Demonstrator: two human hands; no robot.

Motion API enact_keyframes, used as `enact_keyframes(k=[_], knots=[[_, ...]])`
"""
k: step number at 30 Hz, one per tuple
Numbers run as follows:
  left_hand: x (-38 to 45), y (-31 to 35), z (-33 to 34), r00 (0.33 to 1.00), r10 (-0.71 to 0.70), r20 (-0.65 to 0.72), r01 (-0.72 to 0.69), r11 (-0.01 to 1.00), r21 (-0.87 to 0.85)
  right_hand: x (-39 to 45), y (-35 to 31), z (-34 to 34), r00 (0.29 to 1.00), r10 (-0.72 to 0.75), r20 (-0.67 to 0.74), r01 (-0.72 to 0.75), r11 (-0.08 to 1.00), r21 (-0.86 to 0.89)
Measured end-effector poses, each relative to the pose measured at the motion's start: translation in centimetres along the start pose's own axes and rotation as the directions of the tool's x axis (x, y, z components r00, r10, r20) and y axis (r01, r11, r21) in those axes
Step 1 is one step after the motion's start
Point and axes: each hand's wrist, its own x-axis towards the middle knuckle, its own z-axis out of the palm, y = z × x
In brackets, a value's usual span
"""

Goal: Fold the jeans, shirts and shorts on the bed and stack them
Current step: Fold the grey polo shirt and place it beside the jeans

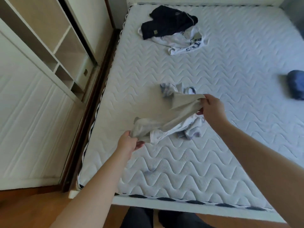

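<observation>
We hold a grey garment (166, 116) stretched above the bed (230, 96), our left hand (130, 143) pinching its near corner, our right hand (212, 107) with its grip clamped on the far edge; a white garment (189, 129) lies beneath.

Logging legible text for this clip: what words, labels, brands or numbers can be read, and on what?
Nothing reads whole.
White garment at the far pile: dark block letters, folded and blurred, unreadable.
Dark garment on top: small tan patch, too small to read.
Grey shirt held by both hands: no print shows.
</observation>
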Motion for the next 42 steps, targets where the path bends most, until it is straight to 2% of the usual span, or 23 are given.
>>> enact_keyframes(k=[4,10,15,17,22,26,29,32,35,38,40,42], knots=[[-4.4,2.9,-1.0,0.991,0.136,-0.007,-0.136,0.99,0.029,-1.9,-1.1,-6.2,0.992,-0.039,-0.12,0.041,0.999,0.02],[-8.7,7.3,-2.0,0.964,0.232,0.131,-0.249,0.96,0.13,-7.2,0.4,-11.9,0.974,-0.025,-0.226,0.038,0.998,0.055],[-10.2,9.6,-3.6,0.889,0.426,0.168,-0.458,0.822,0.337,-11.8,1.0,-13.4,0.954,-0.015,-0.299,0.038,0.997,0.072],[-10.6,10.0,-4.5,0.867,0.456,0.199,-0.498,0.791,0.357,-13.3,0.5,-14.0,0.944,-0.009,-0.331,0.037,0.996,0.077],[-10.7,8.6,-6.6,0.86,0.411,0.302,-0.508,0.74,0.44,-17.2,-1.1,-14.8,0.921,-0.005,-0.388,0.046,0.994,0.096],[-10.3,5.5,-7.5,0.873,0.38,0.306,-0.488,0.684,0.543,-20.0,-0.9,-14.6,0.911,0.017,-0.412,0.028,0.994,0.104],[-10.2,3.2,-8.1,0.858,0.383,0.342,-0.507,0.518,0.689,-21.7,0.2,-15.0,0.905,0.048,-0.423,-0.004,0.994,0.105],[-9.9,1.4,-8.8,0.832,0.424,0.359,-0.532,0.425,0.732,-22.7,1.8,-16.2,0.882,0.105,-0.46,-0.056,0.991,0.118],[-9.7,0.7,-8.4,0.805,0.511,0.303,-0.512,0.338,0.79,-22.8,3.3,-17.4,0.876,0.094,-0.472,-0.064,0.995,0.078],[-9.5,0.5,-6.9,0.819,0.528,0.227,-0.462,0.369,0.807,-22.3,5.5,-18.1,0.889,0.076,-0.453,-0.088,0.996,-0.006],[-9.1,0.4,-5.6,0.84,0.494,0.223,-0.442,0.386,0.81,-21.5,7.4,-18.5,0.9,0.105,-0.422,-0.108,0.994,0.017],[-8.9,0.2,-4.4,0.861,0.458,0.22,-0.406,0.36,0.84,-20.7,9.4,-19.0,0.917,0.13,-0.377,-0.12,0.991,0.05]])
